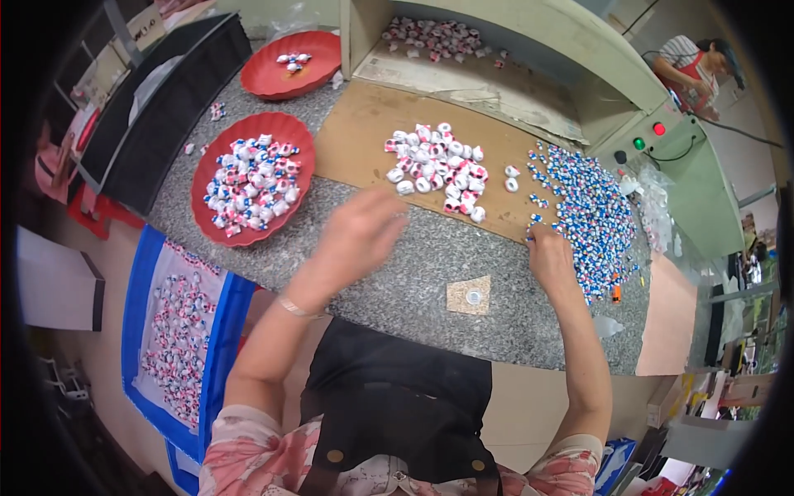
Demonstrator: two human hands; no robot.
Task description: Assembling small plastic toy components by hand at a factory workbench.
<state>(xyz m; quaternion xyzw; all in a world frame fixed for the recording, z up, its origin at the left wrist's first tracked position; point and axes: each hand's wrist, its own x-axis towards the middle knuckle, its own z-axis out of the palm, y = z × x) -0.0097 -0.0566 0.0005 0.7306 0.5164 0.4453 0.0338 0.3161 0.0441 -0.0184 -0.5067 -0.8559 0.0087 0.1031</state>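
Observation:
My left hand hovers over the grey speckled worktop, between the red bowl and a cluster of small white-and-pink figure heads. Motion blurs its fingers, which look bent, and whatever they may hold is hidden. At the left edge of a big heap of tiny blue-and-white pieces, my right hand is closed in a pinch. What lies between its fingertips is too small to make out. Two loose white heads lie between cluster and heap. A red scalloped bowl holds many white, pink and blue figures.
Ahead, an open-fronted box holds more white-and-pink pieces. Another red bowl stands at the back left. A blue crate of finished-looking figures sits below the left edge. A small tan pad with a round disc lies near the front edge.

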